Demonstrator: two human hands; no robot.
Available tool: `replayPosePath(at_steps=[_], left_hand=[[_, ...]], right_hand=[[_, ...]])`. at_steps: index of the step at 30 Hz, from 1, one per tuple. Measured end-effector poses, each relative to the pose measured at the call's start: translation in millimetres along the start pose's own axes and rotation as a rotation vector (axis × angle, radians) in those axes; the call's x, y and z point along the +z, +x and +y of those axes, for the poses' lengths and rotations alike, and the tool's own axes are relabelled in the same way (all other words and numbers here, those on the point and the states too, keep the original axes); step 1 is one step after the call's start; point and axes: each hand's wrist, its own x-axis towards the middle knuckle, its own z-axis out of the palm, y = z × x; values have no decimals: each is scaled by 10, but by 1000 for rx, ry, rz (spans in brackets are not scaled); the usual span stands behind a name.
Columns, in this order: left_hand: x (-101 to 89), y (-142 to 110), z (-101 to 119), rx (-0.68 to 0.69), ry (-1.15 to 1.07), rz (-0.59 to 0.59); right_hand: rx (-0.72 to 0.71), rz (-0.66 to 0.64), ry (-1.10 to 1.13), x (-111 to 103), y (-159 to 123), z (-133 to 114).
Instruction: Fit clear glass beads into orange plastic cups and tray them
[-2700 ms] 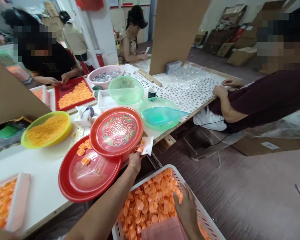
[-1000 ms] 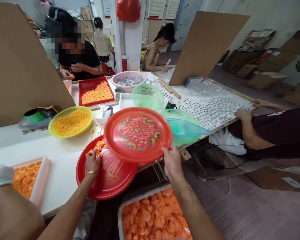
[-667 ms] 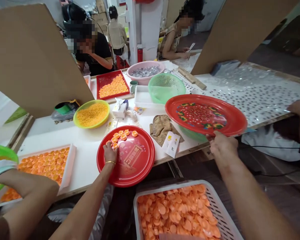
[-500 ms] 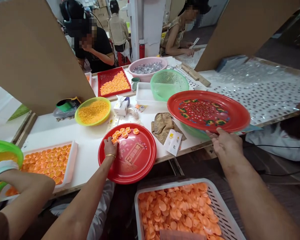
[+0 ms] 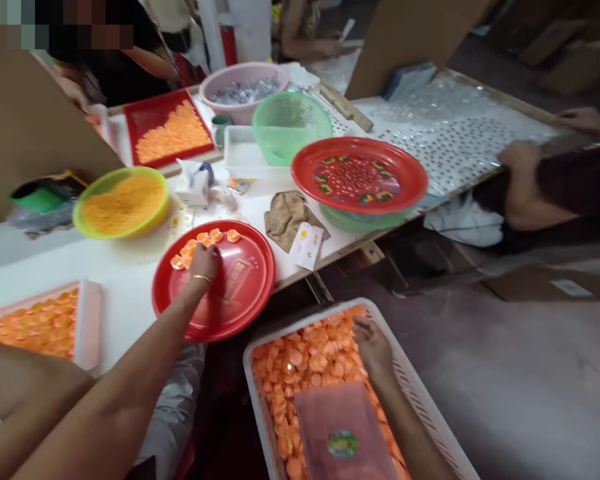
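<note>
My left hand, with a gold bracelet at the wrist, rests on a plain red plate on the white table. It lies next to a few orange caps at the plate's far rim, and its fingers are hidden behind the back of the hand. My right hand lies open on the heap of orange caps in a white basket below the table edge. A red decorated plate sits on a green basin at the right, with no hand on it.
A pink packet lies in the basket. On the table are a yellow bowl of granules, a green colander, a brown cloth, white cards and a white tray of caps. Co-workers' arms show at lower left and right.
My right hand has let go of the decorated plate, now resting on the green basin, and dropped into the basket of caps. My left hand has stayed on the plain red plate.
</note>
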Motion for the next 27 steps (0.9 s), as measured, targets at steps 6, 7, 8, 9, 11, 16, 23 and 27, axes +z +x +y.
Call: replayPosePath(at_steps=[6, 7, 8, 9, 11, 16, 23, 27], left_hand=[[68, -892, 491, 189, -80, -12], [159, -1223, 634, 303, -125, -164], [282, -1563, 773, 394, -137, -366], [434, -1885, 897, 455, -139, -488], [800, -2387, 1076, 466, -109, -611], [1647, -2682, 1217, 309, -38, -666], [2121, -2607, 1331, 256, -150, -760], [2233, -2622, 1335, 287, -237, -830]], right_hand=[[49, -90, -229, -227, -200, 840], [47, -115, -244, -192, -178, 907], [48, -139, -256, -137, -146, 963], [54, -158, -266, -68, -107, 1011], [76, -180, -279, 90, -27, 1097], [164, -215, -260, 420, 37, 1323], [252, -252, -137, 554, -226, 1585], [235, -223, -58, 469, -427, 1544]])
